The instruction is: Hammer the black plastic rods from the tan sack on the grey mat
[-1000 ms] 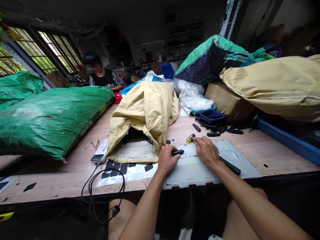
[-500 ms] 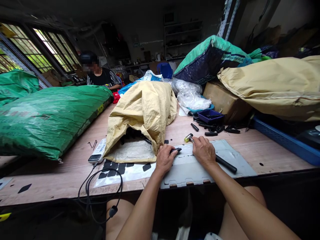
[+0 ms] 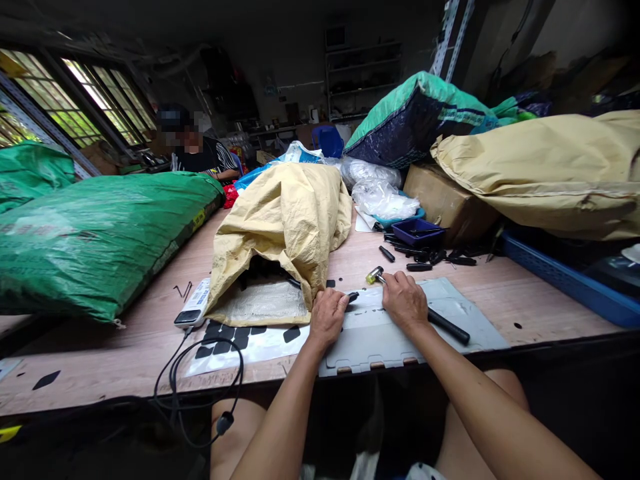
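Note:
My left hand [image 3: 327,316] is closed on a small black plastic piece [image 3: 352,297] that pokes out to its right, just in front of the open tan sack [image 3: 285,227]. My right hand [image 3: 404,301] rests fingers-down on the grey plastic mat [image 3: 395,333]. It covers the shaft of a small hammer whose yellow head [image 3: 371,275] shows beyond the fingers and whose black handle [image 3: 449,326] runs out to the right. Whether the fingers grip the hammer or only lie on it is unclear.
A white sheet of black stickers [image 3: 240,340], a white power strip [image 3: 191,305] and a black cable [image 3: 200,380] lie left. Green sacks [image 3: 100,233] fill the left side. A blue tray [image 3: 417,231], loose black pieces [image 3: 420,257] and more sacks stand right. A person [image 3: 200,155] sits at the far end.
Both hands stay in place on the mat; the black piece sticks out less from my left hand. The view has drifted slightly.

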The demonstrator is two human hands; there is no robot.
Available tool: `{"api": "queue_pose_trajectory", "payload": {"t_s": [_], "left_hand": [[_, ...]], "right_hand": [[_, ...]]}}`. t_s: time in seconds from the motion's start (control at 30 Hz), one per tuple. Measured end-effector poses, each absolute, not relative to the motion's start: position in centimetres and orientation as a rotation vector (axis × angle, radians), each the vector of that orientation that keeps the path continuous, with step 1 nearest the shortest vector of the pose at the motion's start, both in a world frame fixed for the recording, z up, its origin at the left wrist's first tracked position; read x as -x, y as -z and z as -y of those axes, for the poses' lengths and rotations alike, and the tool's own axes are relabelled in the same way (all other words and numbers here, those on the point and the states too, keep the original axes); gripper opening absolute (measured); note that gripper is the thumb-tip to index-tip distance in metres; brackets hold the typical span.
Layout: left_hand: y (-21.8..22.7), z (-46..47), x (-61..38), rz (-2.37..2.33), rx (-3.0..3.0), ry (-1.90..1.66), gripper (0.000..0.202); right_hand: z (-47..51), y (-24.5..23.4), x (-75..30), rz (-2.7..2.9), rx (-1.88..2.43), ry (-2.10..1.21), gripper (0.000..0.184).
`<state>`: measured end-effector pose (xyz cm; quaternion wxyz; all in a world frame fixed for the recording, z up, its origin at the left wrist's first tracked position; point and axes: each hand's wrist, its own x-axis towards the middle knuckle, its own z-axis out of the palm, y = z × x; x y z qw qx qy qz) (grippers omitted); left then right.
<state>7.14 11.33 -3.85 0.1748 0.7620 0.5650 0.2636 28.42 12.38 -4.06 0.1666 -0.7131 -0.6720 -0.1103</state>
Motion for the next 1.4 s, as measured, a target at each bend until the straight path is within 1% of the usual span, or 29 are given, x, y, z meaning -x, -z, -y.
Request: {"api": "queue_pose_trajectory", "payload": {"t_s": [0.47, 1.07, 1.17, 1.27, 1.33, 1.4], "left_hand": [[4.0, -11.4, -7.1, -1.609, -2.204, -0.722, 0.04], [3.7, -11.4, -7.2, -1.599, -2.174, -0.735, 0.037], [2.5, -10.3, -7.4, -1.497, -2.141, -0.818, 0.032], [0.4, -6.7, -7.7, -1.244, -2.015, -0.855, 0.028], [-0.5, -3.2, -7.8, -0.992, -1.861, -0.703, 0.03], [0.1, 0.0, -7.7, -0.751, -1.693, -0.432, 0.034]], "right_hand": [[-12.4, 4.2, -28.5, 1.909, 2.021, 0.292, 0.025], [-12.4, 4.0, -28.3, 1.901, 2.029, 0.288, 0.027], [-12.5, 3.9, -28.3, 1.907, 2.035, 0.277, 0.025], [-12.5, 3.8, -28.3, 1.915, 2.038, 0.281, 0.024], [-12.5, 3.8, -28.3, 1.913, 2.035, 0.287, 0.024], [-12.5, 3.9, -28.4, 1.911, 2.029, 0.291, 0.025]]}}
